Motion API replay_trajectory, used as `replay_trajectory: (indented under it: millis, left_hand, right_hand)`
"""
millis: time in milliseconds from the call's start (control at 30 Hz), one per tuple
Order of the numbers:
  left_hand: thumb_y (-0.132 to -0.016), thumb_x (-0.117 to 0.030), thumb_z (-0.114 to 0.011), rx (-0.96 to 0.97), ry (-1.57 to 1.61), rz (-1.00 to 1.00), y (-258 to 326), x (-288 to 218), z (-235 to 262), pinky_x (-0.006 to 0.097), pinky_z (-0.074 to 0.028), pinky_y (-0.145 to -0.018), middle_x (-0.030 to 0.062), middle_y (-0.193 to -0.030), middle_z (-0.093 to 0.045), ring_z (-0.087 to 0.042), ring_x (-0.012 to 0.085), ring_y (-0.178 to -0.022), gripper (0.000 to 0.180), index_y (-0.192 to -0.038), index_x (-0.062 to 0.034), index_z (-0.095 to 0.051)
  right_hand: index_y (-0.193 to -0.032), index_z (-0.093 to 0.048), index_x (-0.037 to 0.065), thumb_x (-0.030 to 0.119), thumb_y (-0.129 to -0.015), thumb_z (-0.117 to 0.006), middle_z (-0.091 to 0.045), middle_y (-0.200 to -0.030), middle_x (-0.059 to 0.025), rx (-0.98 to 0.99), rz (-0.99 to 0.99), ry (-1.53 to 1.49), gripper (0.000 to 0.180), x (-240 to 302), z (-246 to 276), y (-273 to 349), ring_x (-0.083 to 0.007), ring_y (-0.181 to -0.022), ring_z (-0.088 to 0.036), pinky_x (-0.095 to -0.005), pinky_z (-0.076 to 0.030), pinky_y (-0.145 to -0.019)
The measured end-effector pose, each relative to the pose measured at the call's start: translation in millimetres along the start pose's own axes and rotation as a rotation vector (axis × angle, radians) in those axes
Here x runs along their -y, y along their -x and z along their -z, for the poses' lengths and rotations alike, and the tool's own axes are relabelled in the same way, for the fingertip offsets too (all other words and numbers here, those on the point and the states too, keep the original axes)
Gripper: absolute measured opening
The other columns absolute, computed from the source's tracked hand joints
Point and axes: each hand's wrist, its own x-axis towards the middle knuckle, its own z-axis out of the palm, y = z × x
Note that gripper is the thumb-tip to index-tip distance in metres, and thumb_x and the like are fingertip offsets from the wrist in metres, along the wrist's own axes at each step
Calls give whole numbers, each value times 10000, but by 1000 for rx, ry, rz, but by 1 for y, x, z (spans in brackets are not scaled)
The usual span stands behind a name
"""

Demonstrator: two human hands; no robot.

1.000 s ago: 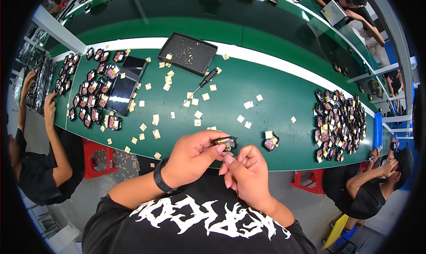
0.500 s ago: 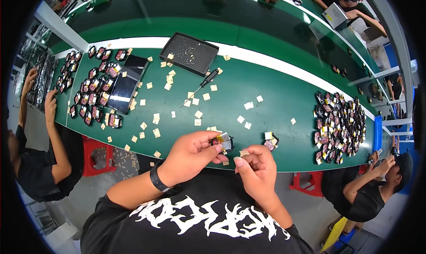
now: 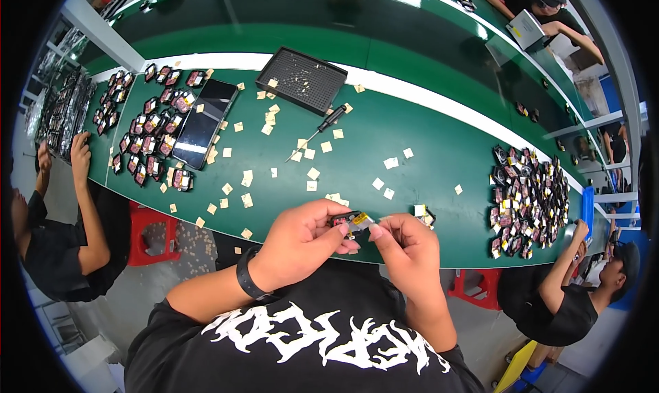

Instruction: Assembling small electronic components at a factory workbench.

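Observation:
Over the table's near edge, my left hand point(image 3: 294, 247) pinches a small black device point(image 3: 339, 221) between thumb and fingers. A flat silver piece with yellow tape point(image 3: 360, 221) shows at the device's right side. My right hand point(image 3: 410, 250) is closed, its thumb and forefinger pinching the right end of this silver piece. Whether a cream paper square is still in the right fingers is hidden. Just behind the right hand lies another small device point(image 3: 430, 218), partly covered.
Cream paper squares point(image 3: 247, 179) are scattered over the green table point(image 3: 425, 129). A screwdriver point(image 3: 322, 129) lies below a black tray point(image 3: 328, 105). Left are a dark tablet point(image 3: 200, 135) and several devices point(image 3: 147, 124); right is a large pile of devices point(image 3: 527, 202). Co-workers sit at both sides.
My right hand has moved up and left to the device, from holding a cream square apart from it. The silver piece now sits tilted, with its yellow tape in the open.

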Motion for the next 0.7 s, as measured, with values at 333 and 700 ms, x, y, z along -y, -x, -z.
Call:
replay_trajectory:
  millis: [333,700]
  left_hand:
    - [-1016,15,-545,50,-88,-4,-2,-1,-4,279,-604,-864,125,-1094,-694,-725,164,-987,157,-1157,82,-566]
    - [-991,55,-568,27,-142,-56,-2,4,-3,296,-615,-849,110,-1104,-655,-670,132,-1000,149,-1138,58,-546]
  right_hand:
    - [-1146,-662,28,-20,-829,-776,-670,-1020,-74,-22,567,440,341,3,2,-4,-94,-624,-565,-239,-457,-529]
    - [-1060,-667,26,-49,-789,-760,-693,-951,-101,1,676,417,296,0,1,-3,-220,-679,-682,-313,-544,-574]
